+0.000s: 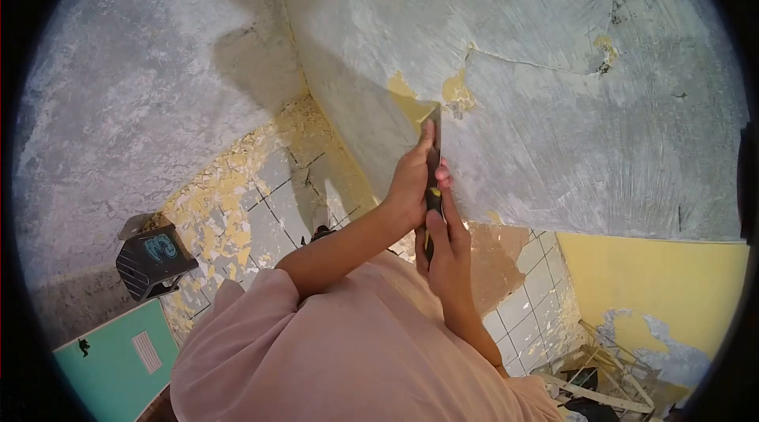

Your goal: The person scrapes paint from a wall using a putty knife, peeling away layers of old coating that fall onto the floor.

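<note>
Listing one scraper [433,172], two grips: I see right hand [449,248] clamped round its handle [434,201], left hand [410,179] clamped just above.

This room is apparently undergoing renovation: bared grey walls [545,129] are showing patches of yellow paint [457,92], and flakes [225,220] are littering the tiled floor [541,286].

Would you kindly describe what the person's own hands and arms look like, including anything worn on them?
The left hand and right hand are ungloved, and no watch or bracelet shows at either wrist. The left forearm and right forearm are uncovered too. The loose top is pale pink, with no pattern visible on its sleeves.
</note>
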Tool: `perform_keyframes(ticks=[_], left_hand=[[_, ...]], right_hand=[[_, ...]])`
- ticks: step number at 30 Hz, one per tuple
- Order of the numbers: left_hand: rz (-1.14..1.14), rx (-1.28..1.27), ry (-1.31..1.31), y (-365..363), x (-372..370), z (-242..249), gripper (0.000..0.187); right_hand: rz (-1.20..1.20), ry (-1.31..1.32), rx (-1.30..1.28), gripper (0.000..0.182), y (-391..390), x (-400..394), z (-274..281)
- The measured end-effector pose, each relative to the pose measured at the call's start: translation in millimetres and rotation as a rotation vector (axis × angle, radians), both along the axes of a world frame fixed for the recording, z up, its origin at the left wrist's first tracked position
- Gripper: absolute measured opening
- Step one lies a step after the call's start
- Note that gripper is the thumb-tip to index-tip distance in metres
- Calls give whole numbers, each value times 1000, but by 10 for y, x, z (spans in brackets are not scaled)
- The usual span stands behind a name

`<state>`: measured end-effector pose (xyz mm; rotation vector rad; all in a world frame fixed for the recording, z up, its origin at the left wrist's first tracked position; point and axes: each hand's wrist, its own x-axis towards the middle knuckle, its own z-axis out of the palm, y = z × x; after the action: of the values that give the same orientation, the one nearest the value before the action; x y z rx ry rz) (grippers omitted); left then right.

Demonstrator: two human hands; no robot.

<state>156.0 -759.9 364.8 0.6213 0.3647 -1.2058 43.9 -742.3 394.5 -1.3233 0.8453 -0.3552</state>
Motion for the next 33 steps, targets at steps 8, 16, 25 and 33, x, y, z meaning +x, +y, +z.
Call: perform_keyframes(ticks=[8, 16, 25, 33], left_hand=[[-2, 24, -13, 98, 28, 101, 42], [-6, 90, -120, -19, -5, -206, 45], [-58, 147, 9, 25, 3, -205, 43], [11, 147, -60, -76, 32, -304, 47]], right_hand=[[41, -79, -53, 47, 14, -30, 54], [84, 9, 16, 46, -118, -19, -153], [8, 52, 53, 47, -36, -44, -314], [90, 39, -53, 47, -191, 11, -319]])
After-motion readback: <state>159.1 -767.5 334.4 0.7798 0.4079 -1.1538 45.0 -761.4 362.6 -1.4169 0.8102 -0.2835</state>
